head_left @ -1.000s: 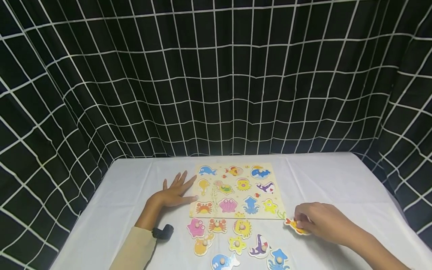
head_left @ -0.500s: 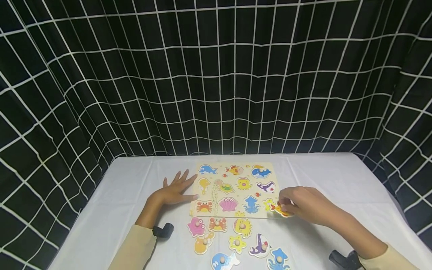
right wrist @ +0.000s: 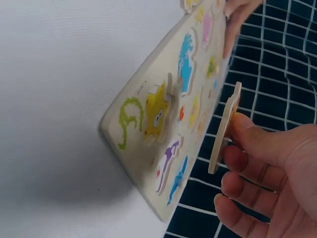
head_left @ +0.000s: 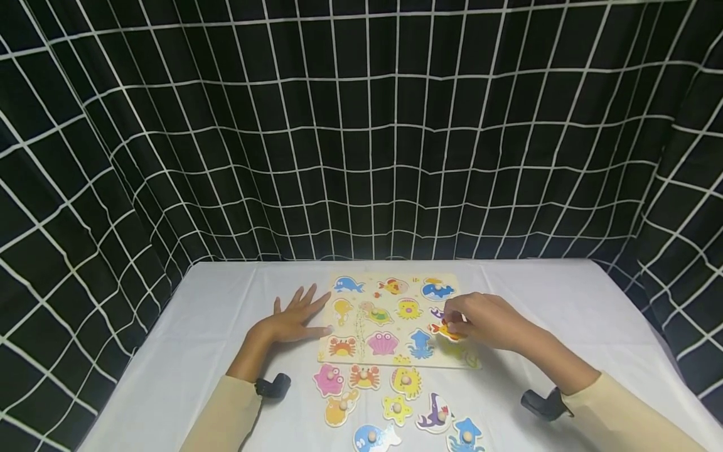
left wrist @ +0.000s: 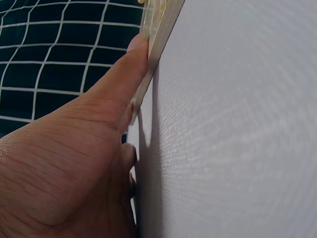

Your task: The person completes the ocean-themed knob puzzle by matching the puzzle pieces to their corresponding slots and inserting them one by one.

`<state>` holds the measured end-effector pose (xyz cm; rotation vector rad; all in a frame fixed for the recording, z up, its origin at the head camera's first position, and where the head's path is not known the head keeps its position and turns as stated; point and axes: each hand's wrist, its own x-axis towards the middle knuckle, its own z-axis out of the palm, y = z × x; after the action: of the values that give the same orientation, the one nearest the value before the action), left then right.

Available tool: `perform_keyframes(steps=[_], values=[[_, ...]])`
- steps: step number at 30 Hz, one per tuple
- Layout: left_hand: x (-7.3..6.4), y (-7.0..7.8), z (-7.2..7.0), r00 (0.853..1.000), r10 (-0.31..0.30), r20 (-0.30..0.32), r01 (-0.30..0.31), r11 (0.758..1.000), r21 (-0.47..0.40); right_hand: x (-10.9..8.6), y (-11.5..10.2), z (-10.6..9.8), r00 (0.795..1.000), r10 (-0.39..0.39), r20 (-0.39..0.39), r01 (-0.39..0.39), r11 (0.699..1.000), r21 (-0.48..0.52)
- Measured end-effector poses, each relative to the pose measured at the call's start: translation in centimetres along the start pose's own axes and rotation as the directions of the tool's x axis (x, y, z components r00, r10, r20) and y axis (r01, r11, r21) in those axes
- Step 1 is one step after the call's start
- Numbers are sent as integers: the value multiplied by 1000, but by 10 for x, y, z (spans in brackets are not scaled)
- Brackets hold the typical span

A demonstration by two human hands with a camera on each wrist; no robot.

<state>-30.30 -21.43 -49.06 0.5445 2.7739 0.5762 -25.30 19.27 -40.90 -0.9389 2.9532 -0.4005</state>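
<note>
My right hand pinches a red and yellow fish puzzle piece above the right side of the wooden puzzle board. In the right wrist view the fish piece is seen edge-on, apart from the board. My left hand lies spread at the board's left edge, its thumb on that edge; in the left wrist view the thumb reaches the board's side. The board bears printed sea animals, with a turtle piece and a blue whale piece in their places.
Several knobbed pieces lie on the white cloth in front of the board, among them a pink starfish, a crab, a seahorse, a blue whale and a squid. A black grid-patterned curtain stands behind the table.
My right hand has carried the fish piece left and away from me, from beside the board's near right corner to over its right side. The left hand has stayed put.
</note>
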Motion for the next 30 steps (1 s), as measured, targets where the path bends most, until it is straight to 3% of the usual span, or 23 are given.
perform_keyframes(steps=[14, 23, 30], values=[[-2, 3, -2, 1000, -9, 16, 9, 1000, 6, 42, -2, 11, 999, 11, -32, -12, 999, -32], [8, -12, 9, 1000, -17, 5, 17, 1000, 20, 68, -3, 19, 997, 24, -74, -27, 999, -43], [2, -5, 3, 1000, -1, 9, 1, 1000, -1, 87, -1, 30, 992, 30, -121, -36, 998, -49]])
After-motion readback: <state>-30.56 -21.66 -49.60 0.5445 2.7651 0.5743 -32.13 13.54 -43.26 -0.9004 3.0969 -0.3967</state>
